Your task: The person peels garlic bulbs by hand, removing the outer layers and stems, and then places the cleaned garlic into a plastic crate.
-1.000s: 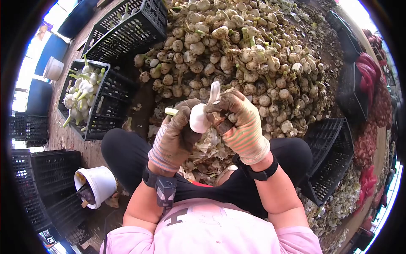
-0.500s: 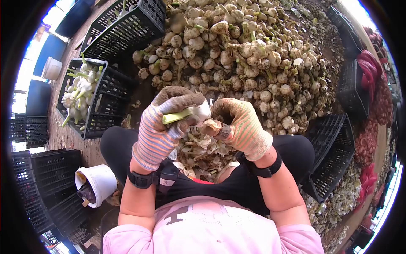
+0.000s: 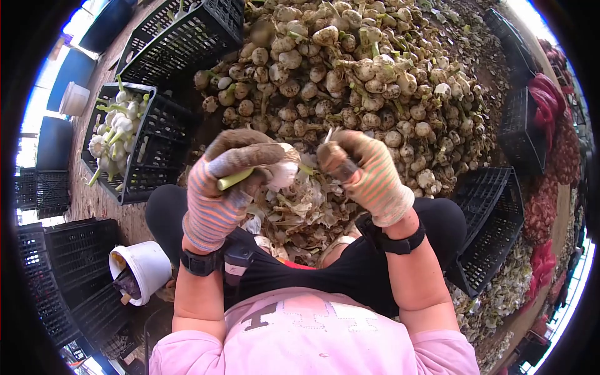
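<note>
My left hand (image 3: 234,172), in a striped glove with a soiled brown palm, is closed around a garlic bulb (image 3: 284,174). The bulb's white side faces right, and its cut green stem (image 3: 235,179) points out to the left between the fingers. Just right of the bulb and apart from it, my right hand (image 3: 374,178), gloved alike, has its fingers drawn together. A thin pale tip shows above those fingers and something dark lies by the thumb; I cannot tell what it grips. Papery garlic peelings (image 3: 306,209) cover the ground below both hands.
A large heap of unpeeled garlic (image 3: 350,81) spreads ahead. On the left, a black crate (image 3: 159,147) holds cleaned bulbs, with another crate (image 3: 181,44) behind it. A white bucket (image 3: 147,269) stands by my left knee; a tilted black crate (image 3: 490,228) is at the right.
My hands have drawn apart, the right moving away to the right from the bulb. The left, still holding the garlic, has shifted slightly left and turned, exposing more of the bulb.
</note>
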Tool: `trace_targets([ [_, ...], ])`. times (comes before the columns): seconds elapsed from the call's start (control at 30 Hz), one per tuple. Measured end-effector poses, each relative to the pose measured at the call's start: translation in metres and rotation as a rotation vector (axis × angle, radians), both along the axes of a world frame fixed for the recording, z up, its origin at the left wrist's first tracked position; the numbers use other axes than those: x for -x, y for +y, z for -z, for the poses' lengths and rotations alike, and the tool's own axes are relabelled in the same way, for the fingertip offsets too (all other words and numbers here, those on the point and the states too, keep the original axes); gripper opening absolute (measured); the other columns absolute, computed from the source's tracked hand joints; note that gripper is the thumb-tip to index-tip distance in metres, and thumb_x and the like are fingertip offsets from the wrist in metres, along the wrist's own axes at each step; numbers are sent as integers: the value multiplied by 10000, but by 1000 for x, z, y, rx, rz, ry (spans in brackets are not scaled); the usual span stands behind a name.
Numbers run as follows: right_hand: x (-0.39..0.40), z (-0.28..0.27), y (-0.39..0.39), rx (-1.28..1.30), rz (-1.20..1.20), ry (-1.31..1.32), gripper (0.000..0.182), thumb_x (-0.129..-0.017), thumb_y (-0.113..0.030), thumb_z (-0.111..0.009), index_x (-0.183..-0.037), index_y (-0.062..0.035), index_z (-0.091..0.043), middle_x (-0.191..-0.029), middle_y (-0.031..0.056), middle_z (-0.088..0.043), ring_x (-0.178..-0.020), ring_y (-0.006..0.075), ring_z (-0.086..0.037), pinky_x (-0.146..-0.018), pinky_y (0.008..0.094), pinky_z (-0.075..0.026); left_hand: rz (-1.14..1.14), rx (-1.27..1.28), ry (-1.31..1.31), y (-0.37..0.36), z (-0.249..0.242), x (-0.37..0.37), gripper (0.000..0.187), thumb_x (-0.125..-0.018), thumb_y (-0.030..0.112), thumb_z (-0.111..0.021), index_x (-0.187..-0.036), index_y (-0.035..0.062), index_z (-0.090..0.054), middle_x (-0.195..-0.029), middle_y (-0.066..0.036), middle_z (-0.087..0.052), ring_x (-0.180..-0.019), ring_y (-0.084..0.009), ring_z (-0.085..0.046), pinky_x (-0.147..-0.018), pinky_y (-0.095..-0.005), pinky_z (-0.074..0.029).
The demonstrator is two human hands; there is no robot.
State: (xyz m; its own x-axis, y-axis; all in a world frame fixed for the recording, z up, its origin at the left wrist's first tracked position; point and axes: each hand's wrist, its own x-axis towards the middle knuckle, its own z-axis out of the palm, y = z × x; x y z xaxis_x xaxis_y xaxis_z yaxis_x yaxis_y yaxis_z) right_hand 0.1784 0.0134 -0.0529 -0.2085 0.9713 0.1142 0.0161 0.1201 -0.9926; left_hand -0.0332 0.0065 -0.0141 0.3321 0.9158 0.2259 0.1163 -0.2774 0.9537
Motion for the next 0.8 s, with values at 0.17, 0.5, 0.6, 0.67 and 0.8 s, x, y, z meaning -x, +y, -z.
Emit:
trace_targets([
  [0.17,15,-5,-6,-93,-7,155,388,-679,-113,-732,-1003,-7,-546,-875,89,-527,-782,173,-515,-720,292,-441,-33,-251,175,1,-2,2,145,-753,60,-703,-897,56,-681,-1143,-107,-514,-900,-183,-587,-774,-280,-476],
  [0.5,11,2,-3,-118,43,-137,342,-645,43,-496,-983,5,-526,-856,112,-557,-748,218,-562,-675,291,-462,-35,-25,87,-6,1,-15,190,-728,26,-710,-912,64,-685,-1162,-125,-534,-971,-212,-598,-804,-283,-506],
  [0.6,14,0,-6,56,65,30,326,-667,35,-477,-989,-2,-515,-807,98,-564,-736,166,-564,-660,273,-460,-105,-552,336,5,-3,-20,358,-773,-17,-659,-1121,3,-578,-1078,-81,-589,-970,-149,-575,-846,-278,-470],
  [0.67,20,6,-5,23,94,84,286,-694,23,-503,-977,-13,-512,-797,84,-560,-728,151,-560,-657,270,-464,-174,121,-274,2,7,-20,288,-784,-6,-644,-1070,-1,-611,-1067,-86,-587,-966,-159,-577,-853,-280,-467],
  [0.8,20,-20,-11,442,111,653,142,-837,-84,-554,-965,-43,-509,-775,36,-532,-712,128,-536,-671,274,-478,-113,187,-249,-8,1,-14,246,-766,-16,-644,-1011,3,-639,-1075,-84,-589,-968,-160,-577,-842,-288,-475],
])
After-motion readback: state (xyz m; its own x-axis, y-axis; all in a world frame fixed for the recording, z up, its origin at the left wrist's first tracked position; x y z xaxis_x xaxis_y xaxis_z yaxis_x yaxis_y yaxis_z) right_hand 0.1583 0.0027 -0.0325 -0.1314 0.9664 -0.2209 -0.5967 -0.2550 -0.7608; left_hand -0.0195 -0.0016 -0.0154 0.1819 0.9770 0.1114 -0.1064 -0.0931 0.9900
